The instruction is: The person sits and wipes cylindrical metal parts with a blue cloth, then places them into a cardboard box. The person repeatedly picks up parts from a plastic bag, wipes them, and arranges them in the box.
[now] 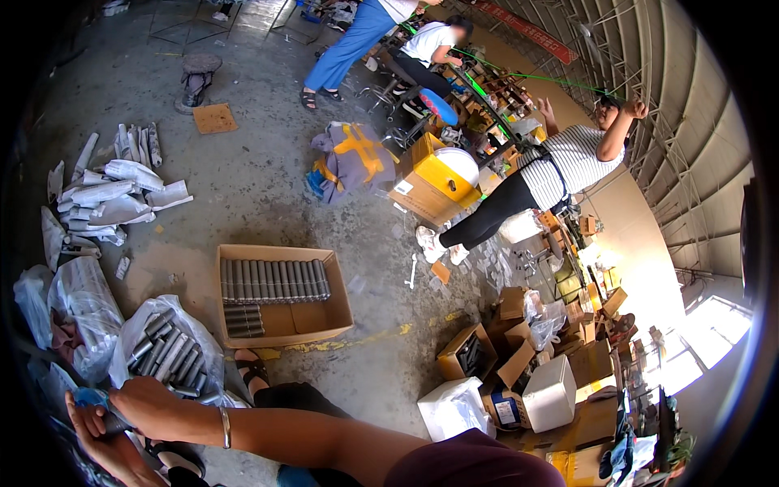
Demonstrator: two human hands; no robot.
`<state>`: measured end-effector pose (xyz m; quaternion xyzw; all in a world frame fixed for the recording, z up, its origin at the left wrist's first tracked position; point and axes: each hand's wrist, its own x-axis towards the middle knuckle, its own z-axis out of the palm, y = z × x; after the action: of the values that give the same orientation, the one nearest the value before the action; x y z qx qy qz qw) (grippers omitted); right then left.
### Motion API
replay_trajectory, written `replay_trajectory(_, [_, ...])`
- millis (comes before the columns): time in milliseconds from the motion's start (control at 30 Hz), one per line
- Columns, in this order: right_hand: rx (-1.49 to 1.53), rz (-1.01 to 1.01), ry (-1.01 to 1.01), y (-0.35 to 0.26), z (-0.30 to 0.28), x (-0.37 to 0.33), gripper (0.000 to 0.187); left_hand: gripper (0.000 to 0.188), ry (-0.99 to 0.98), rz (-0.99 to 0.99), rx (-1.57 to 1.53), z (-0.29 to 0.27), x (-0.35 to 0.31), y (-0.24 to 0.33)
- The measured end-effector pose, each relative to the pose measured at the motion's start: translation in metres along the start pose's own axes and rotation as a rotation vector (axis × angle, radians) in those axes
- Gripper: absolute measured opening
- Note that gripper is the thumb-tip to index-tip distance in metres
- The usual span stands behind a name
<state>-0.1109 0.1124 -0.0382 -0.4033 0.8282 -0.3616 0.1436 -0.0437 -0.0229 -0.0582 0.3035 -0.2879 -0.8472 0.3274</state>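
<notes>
At the lower left, my left hand [109,450] is turned up, fingers bent around a grey metal tube [116,423]. My right hand [150,410], with a bangle on its wrist, is closed just above it. A thin blue piece of material [88,397] shows by its fingers, seemingly pinched there and lying against the tube. Beside both hands stands a clear plastic bag [213,357] of loose grey tubes [173,351]. Past the bag, an open cardboard box [345,312] holds a long row of tubes [276,280] and a shorter stack [243,321].
Crumpled white wrappings [122,191] lie in a heap at the left. Cartons [466,353] and a white foam box [548,395] crowd the right. A person in a striped shirt [576,158] stands beyond, near a yellow-taped carton [434,178] and a grey-yellow bundle [353,158].
</notes>
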Motion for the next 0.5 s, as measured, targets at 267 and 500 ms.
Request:
replay_trajectory(267, [0.003,0.01,-0.004,-0.001,0.001,0.001,0.034,0.035,0.006,-0.004,0.029,-0.007,0.005,0.0])
replay_trajectory(500, [0.013,-0.003,0.003,-0.001,0.001,-0.001,0.036,0.034,0.018,-0.003,0.003,0.0,-0.002,0.001])
